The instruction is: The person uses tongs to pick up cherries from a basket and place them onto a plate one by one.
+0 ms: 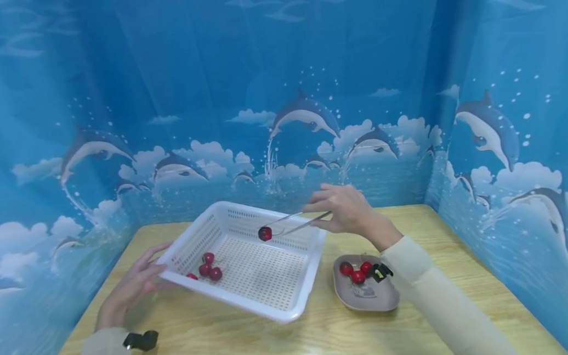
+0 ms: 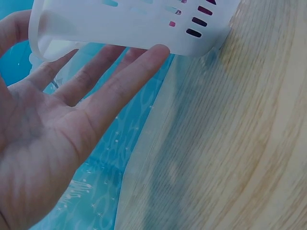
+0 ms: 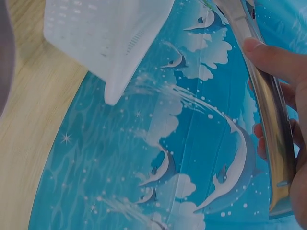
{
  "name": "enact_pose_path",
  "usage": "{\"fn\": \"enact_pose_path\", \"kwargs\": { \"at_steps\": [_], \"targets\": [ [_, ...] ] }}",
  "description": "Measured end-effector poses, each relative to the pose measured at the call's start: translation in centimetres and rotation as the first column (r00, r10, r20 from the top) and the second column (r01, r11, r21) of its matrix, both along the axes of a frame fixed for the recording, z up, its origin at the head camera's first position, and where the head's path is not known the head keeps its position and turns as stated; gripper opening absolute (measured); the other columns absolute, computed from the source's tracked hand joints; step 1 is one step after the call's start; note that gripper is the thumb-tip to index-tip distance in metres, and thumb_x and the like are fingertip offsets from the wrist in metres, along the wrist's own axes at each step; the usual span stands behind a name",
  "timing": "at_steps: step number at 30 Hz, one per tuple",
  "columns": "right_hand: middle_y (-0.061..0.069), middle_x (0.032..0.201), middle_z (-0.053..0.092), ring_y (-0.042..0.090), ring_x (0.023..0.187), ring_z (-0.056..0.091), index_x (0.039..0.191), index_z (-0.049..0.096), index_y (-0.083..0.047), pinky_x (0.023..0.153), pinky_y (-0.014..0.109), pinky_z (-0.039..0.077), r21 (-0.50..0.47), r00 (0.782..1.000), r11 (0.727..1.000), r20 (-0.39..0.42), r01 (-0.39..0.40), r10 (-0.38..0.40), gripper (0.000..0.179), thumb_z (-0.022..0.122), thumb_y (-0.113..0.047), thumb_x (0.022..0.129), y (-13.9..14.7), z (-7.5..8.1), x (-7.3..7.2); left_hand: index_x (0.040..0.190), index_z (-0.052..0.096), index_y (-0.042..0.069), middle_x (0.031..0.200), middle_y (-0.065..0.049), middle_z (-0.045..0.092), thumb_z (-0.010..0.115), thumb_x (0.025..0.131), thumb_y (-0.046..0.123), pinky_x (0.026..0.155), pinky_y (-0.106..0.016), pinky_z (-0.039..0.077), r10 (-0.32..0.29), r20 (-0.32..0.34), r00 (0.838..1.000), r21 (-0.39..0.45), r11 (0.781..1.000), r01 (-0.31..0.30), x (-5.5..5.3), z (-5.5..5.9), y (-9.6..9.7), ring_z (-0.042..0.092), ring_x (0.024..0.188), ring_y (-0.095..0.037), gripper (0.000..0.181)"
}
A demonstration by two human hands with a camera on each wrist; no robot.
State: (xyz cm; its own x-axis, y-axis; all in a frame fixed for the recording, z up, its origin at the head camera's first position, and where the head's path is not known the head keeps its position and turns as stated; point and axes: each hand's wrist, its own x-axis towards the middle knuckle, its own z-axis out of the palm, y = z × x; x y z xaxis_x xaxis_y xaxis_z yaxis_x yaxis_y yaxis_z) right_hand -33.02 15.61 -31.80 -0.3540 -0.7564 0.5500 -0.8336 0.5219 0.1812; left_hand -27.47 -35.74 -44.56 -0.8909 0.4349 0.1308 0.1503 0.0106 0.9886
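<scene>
A white perforated plastic basket (image 1: 271, 274) is tilted, its left end raised above the table. My left hand (image 1: 135, 281) holds that end, with the thumb at the rim and the fingers stretched along the underside in the left wrist view. Several red cherries (image 1: 204, 269) lie at the basket's left end. My right hand (image 1: 343, 209) grips metal tongs (image 3: 271, 129) around their arms. Between the tongs' tips a dark red cherry (image 1: 265, 234) is held over the basket's far right part.
A small greyish-pink dish (image 1: 372, 303) stands right of the basket, under my right forearm, with red cherries (image 1: 357, 277) in it. All of this is on a wooden table (image 1: 216, 336). A blue dolphin-print curtain (image 1: 278, 90) encloses the table's back and sides.
</scene>
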Motion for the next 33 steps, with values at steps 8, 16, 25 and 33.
{"fn": "enact_pose_path", "kwargs": {
  "at_steps": [8,16,25,33],
  "targets": [
    [-0.004,0.102,0.079,0.015,0.088,0.069,0.109,0.082,-0.025,0.048,0.014,0.038,-0.001,0.999,1.000,-0.030,0.029,-0.029,0.030,0.089,-0.031,0.080,2.1,-0.2,0.8,0.161,0.030,0.019,0.139,0.013,0.055,0.039,0.110,0.006,0.097,-0.048,0.062,-0.012,-0.005,1.000,0.011,1.000,0.012,-0.1,0.0,0.0,0.064,0.122,-0.011,0.054],
    [-0.003,0.099,0.079,0.014,0.083,0.067,0.108,0.082,-0.024,0.045,0.012,0.025,-0.006,0.998,0.999,-0.048,0.038,-0.038,0.032,0.090,-0.031,0.078,4.2,-0.6,1.7,0.161,0.032,0.020,0.137,0.014,0.055,0.040,0.109,0.006,0.097,-0.046,0.063,-0.007,0.001,1.000,0.012,1.000,0.007,0.1,0.1,0.1,0.065,0.120,-0.010,0.054],
    [-0.003,0.092,0.079,0.013,0.076,0.064,0.103,0.083,-0.022,0.044,0.011,0.024,-0.036,0.994,0.998,-0.102,0.047,-0.050,0.035,0.093,-0.028,0.071,7.0,-1.4,2.4,0.160,0.033,0.019,0.139,0.014,0.054,0.040,0.109,0.005,0.097,-0.046,0.063,-0.010,-0.007,1.000,0.012,1.000,0.010,0.1,0.0,0.0,0.065,0.120,-0.010,0.054],
    [-0.003,0.092,0.078,0.014,0.076,0.064,0.104,0.083,-0.020,0.044,0.013,0.033,-0.045,0.994,0.998,-0.100,0.043,-0.047,0.041,0.094,-0.021,0.064,9.8,-2.2,3.5,0.162,0.028,0.015,0.140,0.013,0.053,0.040,0.109,0.005,0.097,-0.048,0.062,0.003,-0.003,1.000,-0.002,1.000,-0.003,-0.1,-0.1,-0.1,0.065,0.121,-0.010,0.055]
  ]
}}
